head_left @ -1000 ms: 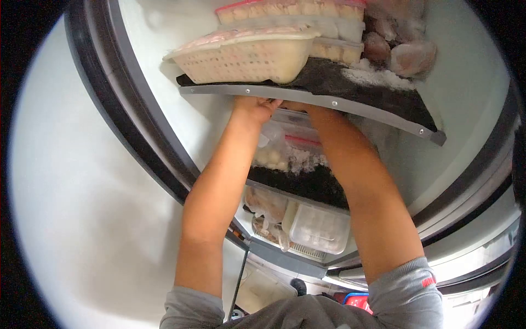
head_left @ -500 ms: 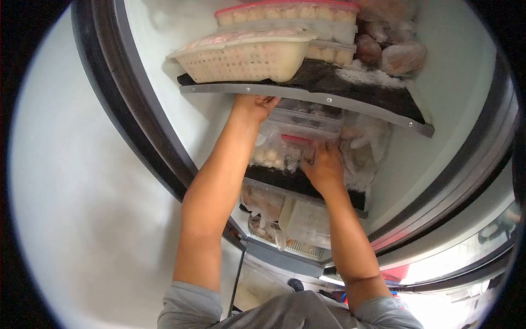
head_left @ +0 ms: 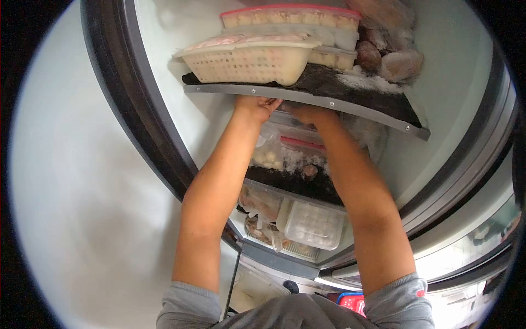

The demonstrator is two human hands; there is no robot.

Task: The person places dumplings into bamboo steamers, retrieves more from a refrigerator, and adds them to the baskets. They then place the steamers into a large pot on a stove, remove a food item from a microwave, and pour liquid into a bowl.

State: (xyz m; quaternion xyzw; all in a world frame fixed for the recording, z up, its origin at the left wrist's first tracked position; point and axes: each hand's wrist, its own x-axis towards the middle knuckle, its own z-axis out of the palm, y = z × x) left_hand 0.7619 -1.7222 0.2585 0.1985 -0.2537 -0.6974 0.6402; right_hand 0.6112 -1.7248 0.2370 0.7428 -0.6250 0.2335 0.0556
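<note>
My left hand (head_left: pixel 254 107) is up under the front lip of the upper shelf (head_left: pixel 263 91). Its visible fingers are loosely bent and apart, and part of the hand is hidden by the lip. My right hand (head_left: pixel 309 113) reaches in beneath the same lip, over the stacked clear plastic containers (head_left: pixel 302 131); its fingertips are in shadow and hidden. Below the hands, a container with a red rim (head_left: pixel 301 145) sits behind loose frost. A clear bag of pale round balls (head_left: pixel 267 157) lies to its left, and a small brownish frosted lump (head_left: pixel 309 172) rests on the black shelf surface.
Above, the shelf bears a cream perforated basket (head_left: pixel 241 64), stacked boxes with a red lid (head_left: pixel 290 17) and wrapped frozen lumps (head_left: pixel 401 64). Lower down are a clear lidded box (head_left: pixel 313 225) and bagged food (head_left: pixel 262 203). The open freezer door (head_left: pixel 104 164) stands at left.
My right hand has moved up and inward from the red-rimmed container to under the shelf lip, uncovering the frost and small lump. My left hand stays nearly in place.
</note>
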